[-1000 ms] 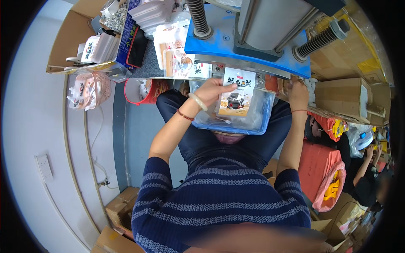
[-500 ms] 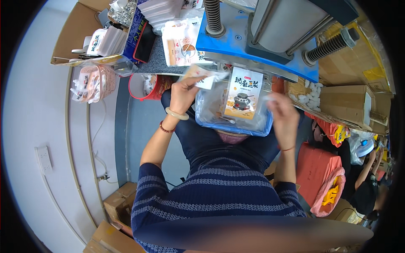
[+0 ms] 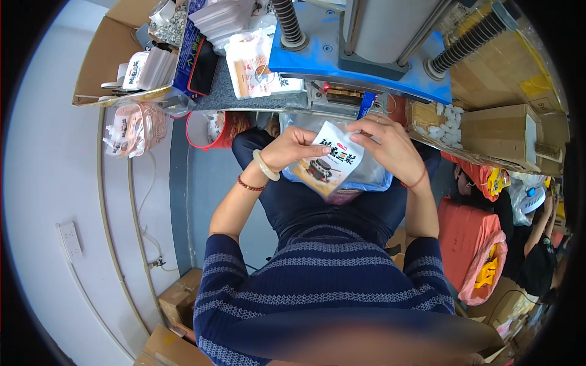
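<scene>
Both my hands have moved inward over the last half second: my left hand (image 3: pixel 284 149) from the left, my right hand (image 3: pixel 394 145) from the right, so they now meet at one white pouch (image 3: pixel 334 163). It sits tilted between them above my lap, printed face up, its top leaning to the upper right and its bottom end pointing lower left. My left fingers grip its left edge, thumb across the front, the others mostly hidden underneath. My right thumb and forefinger are at its upper right edge; I cannot tell whether they pinch it or only touch it. Behind it is the blue-edged tub (image 3: pixel 381 183); farther off, more pouches (image 3: pixel 247 72) lie on the desk (image 3: pixel 282 101).
</scene>
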The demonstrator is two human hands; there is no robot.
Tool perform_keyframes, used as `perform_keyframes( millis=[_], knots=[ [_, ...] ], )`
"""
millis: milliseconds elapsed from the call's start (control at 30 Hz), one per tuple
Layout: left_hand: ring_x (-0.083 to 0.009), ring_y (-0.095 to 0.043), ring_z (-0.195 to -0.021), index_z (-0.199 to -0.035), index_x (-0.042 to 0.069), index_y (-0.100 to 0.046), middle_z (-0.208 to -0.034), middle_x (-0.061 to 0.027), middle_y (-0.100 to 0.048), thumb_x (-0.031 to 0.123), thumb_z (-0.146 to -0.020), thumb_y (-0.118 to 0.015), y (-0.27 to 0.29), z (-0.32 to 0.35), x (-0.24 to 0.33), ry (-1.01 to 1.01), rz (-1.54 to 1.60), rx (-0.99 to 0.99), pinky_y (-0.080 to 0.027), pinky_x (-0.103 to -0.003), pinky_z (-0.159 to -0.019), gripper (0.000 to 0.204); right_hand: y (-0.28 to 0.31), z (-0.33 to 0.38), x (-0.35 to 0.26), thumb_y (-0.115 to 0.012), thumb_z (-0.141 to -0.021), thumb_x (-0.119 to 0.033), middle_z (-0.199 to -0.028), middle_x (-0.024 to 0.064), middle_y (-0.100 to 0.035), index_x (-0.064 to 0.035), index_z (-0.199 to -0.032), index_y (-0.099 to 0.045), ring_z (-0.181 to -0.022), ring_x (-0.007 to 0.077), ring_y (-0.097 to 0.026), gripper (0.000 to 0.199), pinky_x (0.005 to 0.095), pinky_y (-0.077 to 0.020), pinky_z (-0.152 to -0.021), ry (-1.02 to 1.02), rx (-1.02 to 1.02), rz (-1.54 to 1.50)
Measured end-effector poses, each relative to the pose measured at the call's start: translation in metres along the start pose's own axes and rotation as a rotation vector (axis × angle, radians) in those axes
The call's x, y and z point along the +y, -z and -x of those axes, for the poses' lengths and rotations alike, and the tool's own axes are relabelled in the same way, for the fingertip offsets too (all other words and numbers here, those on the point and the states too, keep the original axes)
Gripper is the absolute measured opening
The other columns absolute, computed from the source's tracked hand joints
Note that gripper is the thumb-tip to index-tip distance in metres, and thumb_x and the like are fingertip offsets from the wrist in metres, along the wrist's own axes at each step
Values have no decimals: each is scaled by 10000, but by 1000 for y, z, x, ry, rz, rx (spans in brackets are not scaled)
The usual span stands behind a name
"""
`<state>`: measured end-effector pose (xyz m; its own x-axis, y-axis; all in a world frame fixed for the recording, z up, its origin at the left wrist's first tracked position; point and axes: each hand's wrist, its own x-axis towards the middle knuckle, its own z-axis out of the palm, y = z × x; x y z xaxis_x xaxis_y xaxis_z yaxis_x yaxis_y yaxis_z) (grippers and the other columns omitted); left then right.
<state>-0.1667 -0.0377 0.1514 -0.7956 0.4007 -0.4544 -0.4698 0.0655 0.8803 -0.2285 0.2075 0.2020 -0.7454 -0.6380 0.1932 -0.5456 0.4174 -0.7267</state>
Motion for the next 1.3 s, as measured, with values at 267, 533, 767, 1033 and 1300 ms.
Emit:
perform_keyframes(
  millis=[267,533,767,1033,1300],
  knots=[
    [-93,-640,-871,-1068,-31,-693,-980,-67,-713,99,-880,-702,-13,-39,-24,-152,446,159,-507,-240,-802,228,-18,16,3,-692,-864,-98,-949,70,-687,-38,-1020,-693,-785,137,-626,167,259,-499,-747,-185,215,-342],
    [-72,-616,-824,-1038,-32,-700,-929,-54,-709,115,-886,-705,-27,-29,-18,-259,426,268,-490,-221,-725,212,-59,36,2,-706,-836,-70,-944,77,-674,-41,-1006,-698,-882,196,-630,172,299,-498,-792,-183,198,-317],
    [-34,-594,-742,-1008,5,-727,-847,-19,-708,115,-869,-724,-37,-24,-13,-385,108,398,-482,-187,-665,177,-10,6,-13,-693,-850,-51,-937,96,-669,-18,-1013,-695,-874,187,-626,167,280,-484,-781,-70,438,-169],
    [-53,-618,-777,-1027,-4,-721,-893,-38,-717,142,-894,-698,-20,-28,-26,-121,132,-42,-504,-214,-685,199,6,10,17,-628,-912,-196,-1000,143,-668,-31,-1077,-648,-888,306,-630,234,347,-497,-804,-135,-148,-2],
    [-157,-687,-842,-1029,-72,-665,-981,-132,-708,82,-886,-683,-13,-73,-13,-53,776,120,-554,-278,-762,211,30,33,48,-601,-929,-228,-1025,170,-667,-42,-1092,-647,-869,370,-647,251,427,-513,-760,-339,482,511]
  ],
)
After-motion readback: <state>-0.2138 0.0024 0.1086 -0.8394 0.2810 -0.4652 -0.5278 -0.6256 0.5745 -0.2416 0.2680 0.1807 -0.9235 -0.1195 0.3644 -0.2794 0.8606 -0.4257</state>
